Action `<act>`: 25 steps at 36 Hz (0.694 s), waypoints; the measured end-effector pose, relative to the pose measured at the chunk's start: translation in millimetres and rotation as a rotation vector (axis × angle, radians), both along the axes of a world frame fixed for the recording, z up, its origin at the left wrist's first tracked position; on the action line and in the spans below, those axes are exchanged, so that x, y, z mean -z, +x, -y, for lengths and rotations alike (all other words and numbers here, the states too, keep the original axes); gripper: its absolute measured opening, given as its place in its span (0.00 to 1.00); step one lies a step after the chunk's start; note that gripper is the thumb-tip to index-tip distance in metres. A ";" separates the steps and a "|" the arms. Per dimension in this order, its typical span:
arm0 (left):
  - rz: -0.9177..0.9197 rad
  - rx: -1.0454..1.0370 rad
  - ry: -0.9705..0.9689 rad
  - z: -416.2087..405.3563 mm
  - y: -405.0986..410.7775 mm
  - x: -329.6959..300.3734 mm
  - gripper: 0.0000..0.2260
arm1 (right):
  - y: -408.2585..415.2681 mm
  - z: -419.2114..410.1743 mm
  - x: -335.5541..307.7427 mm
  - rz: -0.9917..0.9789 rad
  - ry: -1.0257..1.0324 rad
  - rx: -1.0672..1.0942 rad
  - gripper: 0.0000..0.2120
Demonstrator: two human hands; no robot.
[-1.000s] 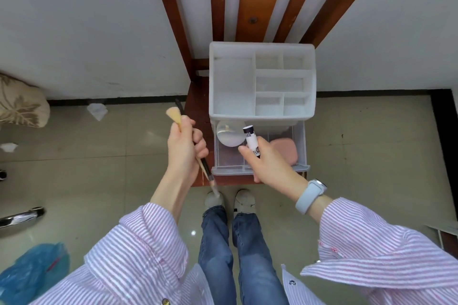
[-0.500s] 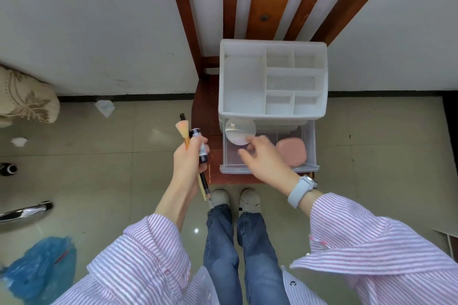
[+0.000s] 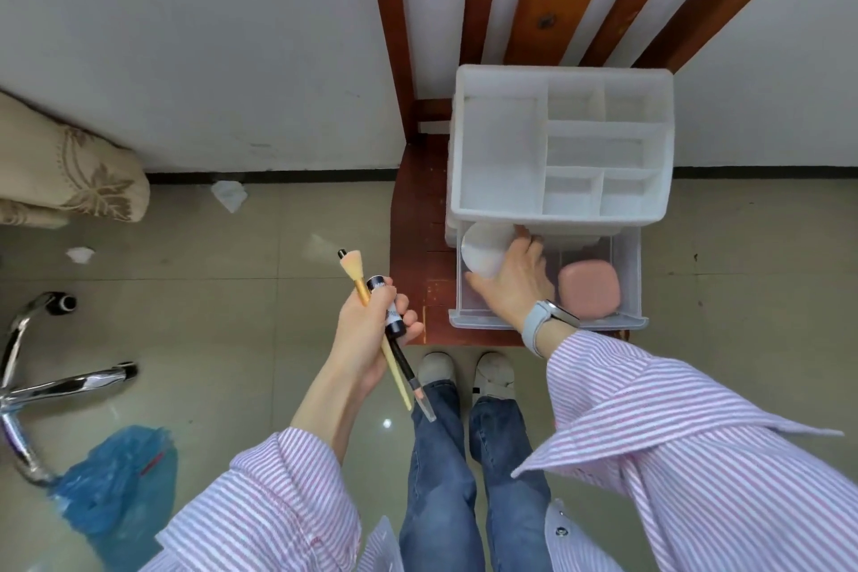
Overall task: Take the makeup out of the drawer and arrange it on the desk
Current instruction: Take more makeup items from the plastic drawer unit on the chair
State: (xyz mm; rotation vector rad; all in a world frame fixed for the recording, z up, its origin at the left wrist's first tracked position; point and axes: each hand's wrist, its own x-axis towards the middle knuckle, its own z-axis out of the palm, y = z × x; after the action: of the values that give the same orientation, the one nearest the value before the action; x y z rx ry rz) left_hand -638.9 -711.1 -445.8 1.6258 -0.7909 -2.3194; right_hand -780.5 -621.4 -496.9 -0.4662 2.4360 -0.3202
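A white organizer (image 3: 501, 153) stood on the wooden table (image 3: 418, 237) with its clear drawer (image 3: 627, 293) pulled open, where the right hand (image 3: 510, 288) curled its grip round a round white compact (image 3: 480, 248) beside a pink case (image 3: 588, 290), while the left hand (image 3: 367, 339) clasped a brush (image 3: 355, 269), a pencil (image 3: 408, 372) and a small tube (image 3: 387, 307).

Round compact (image 3: 483, 253) partly hidden under organizer (image 3: 562, 218).
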 end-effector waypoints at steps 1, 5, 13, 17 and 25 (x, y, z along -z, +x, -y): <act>0.006 0.010 -0.010 0.5 -0.2 -0.1 0.07 | 0.7 -3.3 -1.6 0.024 -0.007 -0.005 0.37; 0.074 0.115 -0.059 -0.4 -0.1 1.9 0.08 | 2.7 -21.8 -18.7 0.217 -0.142 0.019 0.38; 0.111 0.213 -0.148 -13.1 -16.8 -3.7 0.09 | 5.8 -39.3 -73.1 0.294 -0.310 -0.173 0.39; 0.067 0.321 -0.173 -16.6 -24.2 -6.6 0.11 | 11.5 -32.9 -79.1 0.291 -0.343 -0.222 0.33; 0.193 0.403 -0.313 -11.5 -19.3 -2.9 0.12 | 8.3 -42.3 -78.2 0.376 -0.295 -0.306 0.38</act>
State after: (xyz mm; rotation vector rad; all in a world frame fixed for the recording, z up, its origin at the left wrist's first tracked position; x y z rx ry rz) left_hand -658.2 -699.6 -442.9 1.6830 -1.5646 -2.1432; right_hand -772.3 -579.1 -418.7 -0.8164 1.9263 -0.5808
